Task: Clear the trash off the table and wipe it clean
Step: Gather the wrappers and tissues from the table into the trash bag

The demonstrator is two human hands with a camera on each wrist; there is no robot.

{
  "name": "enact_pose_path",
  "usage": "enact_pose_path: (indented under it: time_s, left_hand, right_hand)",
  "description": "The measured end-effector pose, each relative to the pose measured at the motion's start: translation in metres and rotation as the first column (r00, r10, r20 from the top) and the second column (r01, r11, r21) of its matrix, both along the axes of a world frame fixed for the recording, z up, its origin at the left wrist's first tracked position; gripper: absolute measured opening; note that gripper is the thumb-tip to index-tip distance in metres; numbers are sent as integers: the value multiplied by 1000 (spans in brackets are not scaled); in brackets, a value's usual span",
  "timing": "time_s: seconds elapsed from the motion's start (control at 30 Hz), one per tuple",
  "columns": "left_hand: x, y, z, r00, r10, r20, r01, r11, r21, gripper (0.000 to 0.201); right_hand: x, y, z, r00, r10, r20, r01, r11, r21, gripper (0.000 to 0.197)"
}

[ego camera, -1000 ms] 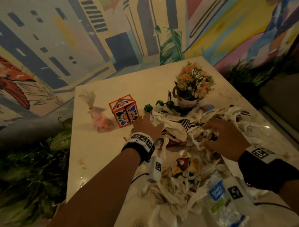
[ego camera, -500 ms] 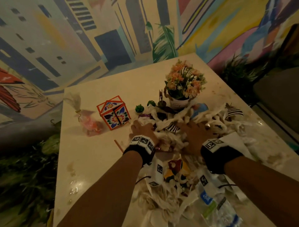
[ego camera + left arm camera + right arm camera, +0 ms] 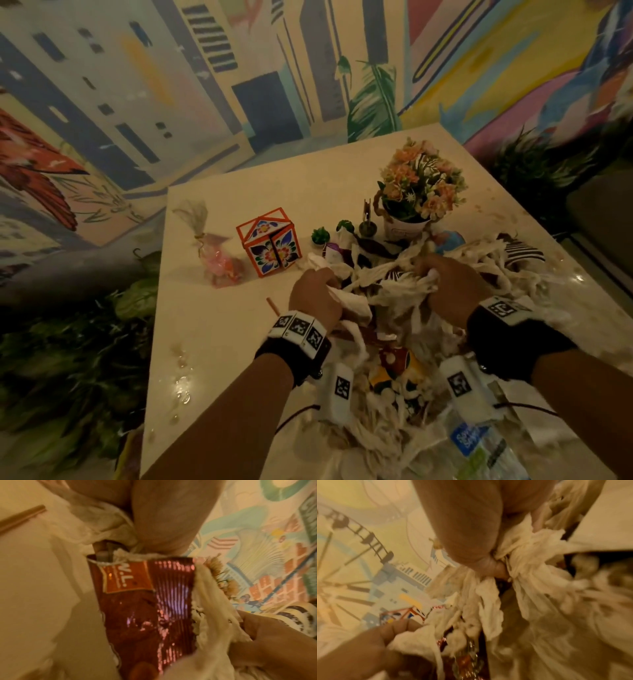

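A heap of torn white tissue paper (image 3: 394,294) mixed with wrappers covers the right half of the cream table (image 3: 219,329). My left hand (image 3: 317,294) grips a bunch of tissue at the heap's left side. My right hand (image 3: 445,291) clutches tissue at its middle. In the left wrist view a shiny red snack wrapper (image 3: 145,608) hangs below my curled fingers (image 3: 163,520) with the tissue (image 3: 96,520). In the right wrist view my fingers (image 3: 471,534) are clenched round twisted tissue strands (image 3: 518,555). A crushed plastic bottle (image 3: 479,448) with a blue label lies near the front edge.
A flower pot (image 3: 418,192), a red patterned paper box (image 3: 270,243), a pink tied gift bag (image 3: 215,250), and small green plants (image 3: 320,235) stand at the table's back. A brown stick (image 3: 272,305) lies left of my left hand. Wet spots (image 3: 181,383) mark the left side.
Both hands have closed on the tissue heap: the right hand moved in from the right to the middle, and the fingers of both now bunch the paper together.
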State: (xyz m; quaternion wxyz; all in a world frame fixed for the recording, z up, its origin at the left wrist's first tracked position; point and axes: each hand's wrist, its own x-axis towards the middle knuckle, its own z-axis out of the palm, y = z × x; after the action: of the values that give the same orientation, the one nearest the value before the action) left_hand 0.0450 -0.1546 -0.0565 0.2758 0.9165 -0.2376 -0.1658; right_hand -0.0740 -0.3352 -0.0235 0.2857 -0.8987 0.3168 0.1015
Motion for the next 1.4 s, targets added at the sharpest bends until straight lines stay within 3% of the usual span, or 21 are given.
enact_pose_path:
  time_s: [0.17,0.33,0.47,0.63,0.83,1.0,1.23,1.4]
  left_hand:
    - [-2,21,23,984,-17,175,36,994,-106,24]
    - [-2,37,44,986,64,156,-33,980,-196,26]
    - [-2,47,47,972,235,11,-220,925,-308,23]
    - [-5,54,58,888,372,-272,-454,803,-387,23]
    - [-9,70,59,820,321,-474,-523,756,-393,21]
    - [-8,99,53,787,252,-563,-543,718,-436,23]
    - [10,180,63,756,184,-628,-578,636,-510,22]
    - [42,269,50,663,210,-718,-687,552,-473,28]
  right_hand:
    - [-2,-5,30,990,-30,137,32,999,-10,32]
    - [-4,-2,51,967,-40,253,45,999,-14,45]
    - [-8,-2,60,951,-69,303,73,997,-1,38]
    - [-7,3,78,902,-111,416,138,990,-35,22]
    - [0,18,87,897,-95,431,122,992,-35,25]
    - [1,36,99,891,-83,447,112,993,-40,25]
    - [25,93,123,861,-33,508,46,999,-13,22]
    - [48,173,141,824,79,560,-91,996,-6,20]
